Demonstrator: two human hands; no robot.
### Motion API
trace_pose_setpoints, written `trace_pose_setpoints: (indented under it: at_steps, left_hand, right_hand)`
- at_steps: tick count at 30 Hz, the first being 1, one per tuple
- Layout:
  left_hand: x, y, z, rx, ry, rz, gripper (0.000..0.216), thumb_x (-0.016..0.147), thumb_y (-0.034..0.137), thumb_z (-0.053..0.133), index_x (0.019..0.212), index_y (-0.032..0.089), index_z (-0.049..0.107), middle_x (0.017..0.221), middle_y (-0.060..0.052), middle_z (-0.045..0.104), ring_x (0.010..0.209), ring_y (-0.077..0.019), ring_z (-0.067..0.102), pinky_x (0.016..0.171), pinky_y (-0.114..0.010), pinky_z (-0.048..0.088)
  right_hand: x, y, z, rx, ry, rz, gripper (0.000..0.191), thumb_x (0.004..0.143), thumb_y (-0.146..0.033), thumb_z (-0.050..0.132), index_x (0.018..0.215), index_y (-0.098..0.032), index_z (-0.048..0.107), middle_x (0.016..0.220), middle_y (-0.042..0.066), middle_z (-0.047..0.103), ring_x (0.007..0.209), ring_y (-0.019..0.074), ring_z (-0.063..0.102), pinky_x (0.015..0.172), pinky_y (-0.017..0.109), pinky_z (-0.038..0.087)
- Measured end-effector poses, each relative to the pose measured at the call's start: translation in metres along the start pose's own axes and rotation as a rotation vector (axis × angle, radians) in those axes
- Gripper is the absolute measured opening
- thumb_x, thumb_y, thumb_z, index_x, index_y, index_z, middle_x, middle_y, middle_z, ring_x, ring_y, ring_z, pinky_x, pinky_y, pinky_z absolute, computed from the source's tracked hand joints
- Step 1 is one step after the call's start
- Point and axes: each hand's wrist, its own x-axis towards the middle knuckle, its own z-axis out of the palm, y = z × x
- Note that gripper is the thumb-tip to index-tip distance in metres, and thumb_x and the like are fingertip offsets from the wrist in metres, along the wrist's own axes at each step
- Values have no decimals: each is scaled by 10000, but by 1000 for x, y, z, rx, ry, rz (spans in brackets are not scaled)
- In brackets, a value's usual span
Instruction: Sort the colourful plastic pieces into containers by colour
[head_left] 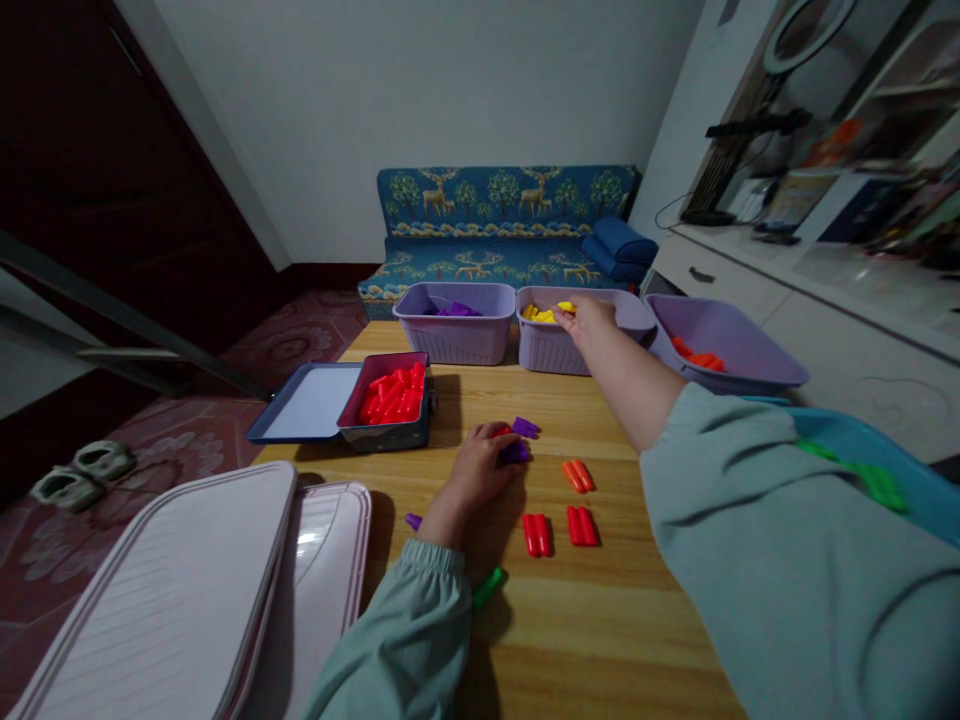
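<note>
My right hand (586,318) reaches into the middle lilac bin (559,350) and is closed on a yellow piece (564,307) above the other yellow pieces. My left hand (480,467) rests on the wooden table (570,620), fingers curled on purple pieces (519,442). Pairs of red pieces (559,529) and an orange pair (577,475) lie just right of it. A green piece (489,586) lies by my left sleeve.
A left lilac bin (454,336) holds purple pieces, a right one (731,345) orange pieces. A blue tin (390,400) of red pieces stands open. Pink lids (187,590) lie front left. A blue bin (885,475) with green pieces is at right.
</note>
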Motion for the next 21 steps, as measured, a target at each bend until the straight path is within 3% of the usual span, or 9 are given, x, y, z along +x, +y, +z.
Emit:
trace_pose_setpoints:
  at_steps: [6,15,21]
  left_hand:
    - [0,1,0,-9,1,-4,464,722,258,725,1181,201,679,1304,-125,572,1181,-293,506,1031,-416,394]
    - [-1,4,-3,-6,-21,-15,465,729,236,714,1191,201,672,1317,-121,564,1190,-281,499,1038,-415,393]
    - [0,5,-3,-1,-10,-13,426,727,219,712,1152,204,692,1303,-117,577,1192,-284,502,1034,-420,395]
  right_hand:
    - [10,1,-4,2,52,-26,284,728,-9,590,964,-155,529,898,-1,530,835,100,572,662,215,575]
    - [23,0,-6,-111,-163,-26,269,701,-61,598,937,-169,530,905,14,574,868,130,609,729,259,553]
    - [-17,39,-42,-108,-273,-188,348,664,-64,613,955,-222,507,887,-23,609,775,94,646,729,244,551]
